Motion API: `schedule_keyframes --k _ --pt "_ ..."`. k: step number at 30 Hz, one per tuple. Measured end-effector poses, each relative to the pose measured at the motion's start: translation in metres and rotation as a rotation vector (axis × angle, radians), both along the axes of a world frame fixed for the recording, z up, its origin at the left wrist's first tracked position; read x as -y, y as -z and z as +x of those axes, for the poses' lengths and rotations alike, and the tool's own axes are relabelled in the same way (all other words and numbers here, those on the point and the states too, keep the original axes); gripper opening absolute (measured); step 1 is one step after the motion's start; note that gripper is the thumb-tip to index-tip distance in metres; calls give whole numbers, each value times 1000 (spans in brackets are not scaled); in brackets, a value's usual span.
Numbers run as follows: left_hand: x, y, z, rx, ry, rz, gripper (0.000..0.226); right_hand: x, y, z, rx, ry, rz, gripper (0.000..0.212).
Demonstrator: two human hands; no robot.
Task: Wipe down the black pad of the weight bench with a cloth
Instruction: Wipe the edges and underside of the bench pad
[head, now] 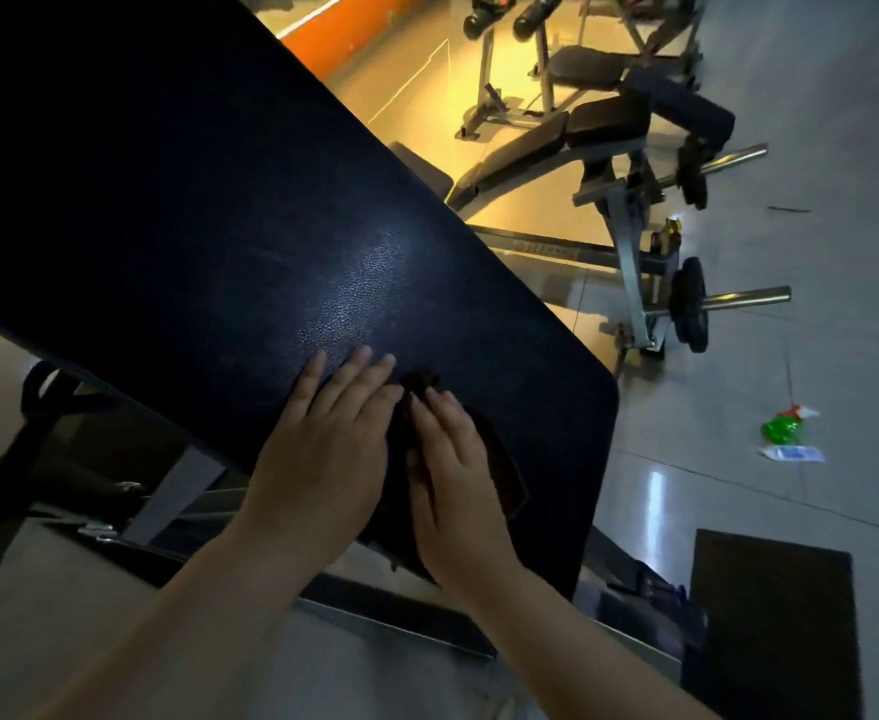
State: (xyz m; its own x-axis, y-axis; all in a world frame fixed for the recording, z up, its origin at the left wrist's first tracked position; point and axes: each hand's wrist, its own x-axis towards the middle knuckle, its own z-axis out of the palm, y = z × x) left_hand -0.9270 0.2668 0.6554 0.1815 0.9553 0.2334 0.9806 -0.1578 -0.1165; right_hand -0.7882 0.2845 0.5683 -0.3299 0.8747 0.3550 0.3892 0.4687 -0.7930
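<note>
L hand (pixel 323 454) flat on black pad (pixel 219 200); R hand (pixel 453 459) flat on dark cloth (pixel 502 475), pad's near corner. Cloth prob. limp, light: drive w/ palm.

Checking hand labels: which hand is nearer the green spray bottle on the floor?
Right. The right hand lies on the cloth, on the side toward the green spray bottle; the left hand lies on the black pad beyond it, farther away.

Black pad (pixel 219 200), textured, glossy, running diagonally from 10 to 5 o'clock; dark brown cloth (pixel 502 475) flat on its 5 o'clock end.
</note>
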Motion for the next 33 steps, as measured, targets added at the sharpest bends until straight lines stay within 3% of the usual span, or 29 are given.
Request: schedule_keyframes --k 3,5,8,10,16,19,25,33 --pt "0 7 7 -5 29 -24 51 31 44 56 90 -6 13 62" --pt "-1 12 14 1 44 -50 53 25 67 93 59 131 -142 68" --pt "-8 22 31 17 93 -102 52 -30 77 104 -51 399 -382 56" --pt "-13 28 42 18 127 -130 52 -56 68 90 -70 488 -388 51" --pt "-30 44 68 18 164 -204 61 35 77 93 29 141 -191 64" --pt "-40 54 84 -19 184 -237 60 26 92 116 -22 229 -272 58" --pt "-70 61 125 -183 196 -387 66 -84 101 121 -219 483 -420 48" --pt "-109 72 152 -245 153 -424 67 -7 109 125 -185 340 -348 50"
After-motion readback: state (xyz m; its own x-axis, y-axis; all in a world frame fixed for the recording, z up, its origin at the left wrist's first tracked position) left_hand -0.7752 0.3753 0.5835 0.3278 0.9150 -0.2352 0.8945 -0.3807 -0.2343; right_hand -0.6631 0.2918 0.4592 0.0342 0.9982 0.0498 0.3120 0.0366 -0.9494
